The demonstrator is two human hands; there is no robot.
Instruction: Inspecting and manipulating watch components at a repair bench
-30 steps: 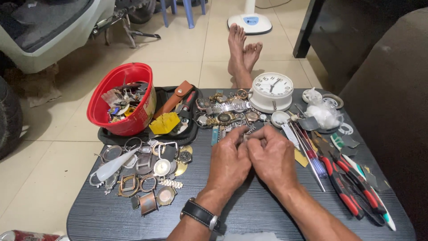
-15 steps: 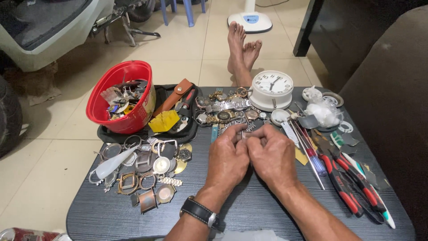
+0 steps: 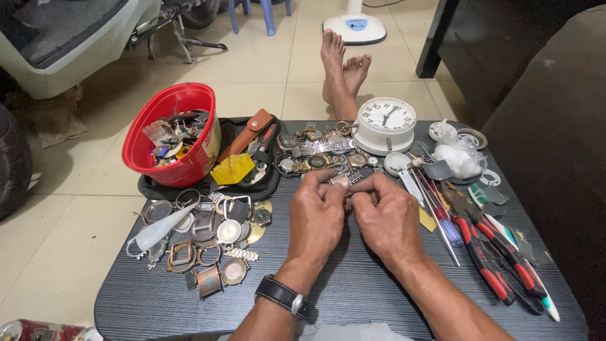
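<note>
My left hand [image 3: 317, 218] and my right hand [image 3: 386, 216] meet over the middle of the dark table [image 3: 353, 297]. Together their fingertips pinch a small metal watch part with a short link band [image 3: 344, 182]. A black wristwatch [image 3: 283, 297] is on my left wrist. Just beyond the hands lies a cluster of watches and bands [image 3: 315, 151]. A white round clock [image 3: 384, 124] stands behind that.
A red bowl [image 3: 177, 136] of parts sits on a black pouch at the back left. Loose watch cases and rings [image 3: 208, 233] lie at the left. Red-handled pliers and screwdrivers [image 3: 492, 252] lie at the right. Bare feet [image 3: 342, 69] rest on the floor beyond.
Both hands stay together over the table's middle; the fingers have shifted slightly on the small metal part. Nothing else has moved.
</note>
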